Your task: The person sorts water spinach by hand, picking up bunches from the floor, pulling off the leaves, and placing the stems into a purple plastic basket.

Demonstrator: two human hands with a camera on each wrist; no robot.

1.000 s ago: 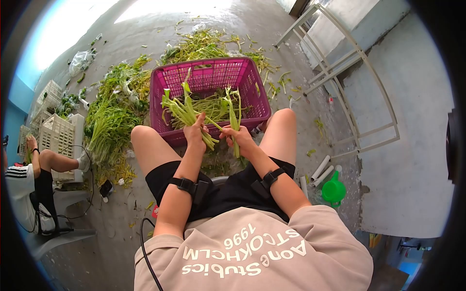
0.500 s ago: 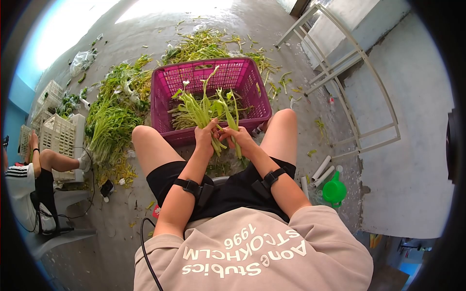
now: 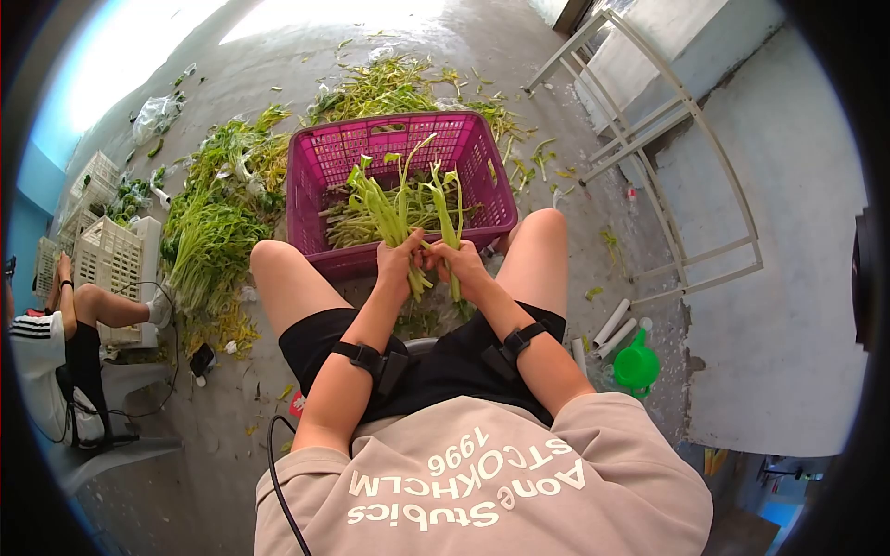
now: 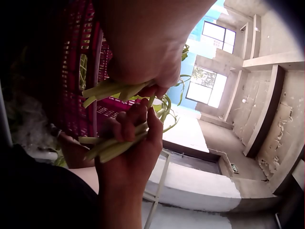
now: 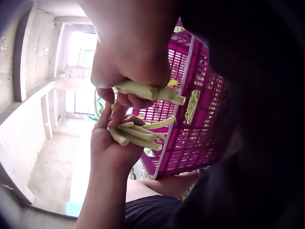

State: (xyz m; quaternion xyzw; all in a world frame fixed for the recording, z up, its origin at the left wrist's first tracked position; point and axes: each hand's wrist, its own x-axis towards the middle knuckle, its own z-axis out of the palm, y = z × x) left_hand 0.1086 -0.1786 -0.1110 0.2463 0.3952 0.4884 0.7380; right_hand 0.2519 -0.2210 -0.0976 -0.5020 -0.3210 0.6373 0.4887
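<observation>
My left hand (image 3: 397, 261) grips a bunch of pale green leafy stalks (image 3: 382, 206), their tops pointing up over the basket and cut ends below the fist. Close beside it, my right hand (image 3: 464, 265) holds a slimmer bunch of stalks (image 3: 445, 208). The fingertips of both hands meet between the bunches. In the left wrist view, thick cut ends (image 4: 112, 149) stick out of my right hand (image 4: 128, 164). The right wrist view shows several cut ends (image 5: 138, 134) above my left palm. A magenta plastic basket (image 3: 323, 153) with more stalks inside stands between my knees.
Heaps of leafy greens (image 3: 213, 222) lie left of the basket, with more trimmings (image 3: 380, 88) behind it. Another person (image 3: 69, 315) sits at far left by white crates (image 3: 111, 250). At right are a metal frame (image 3: 649, 139), white tubes (image 3: 614, 320) and a green plastic container (image 3: 637, 361).
My left hand has moved right, closer to my right hand, and its bunch now stands more upright. In the last half second the bunches have shifted only slightly.
</observation>
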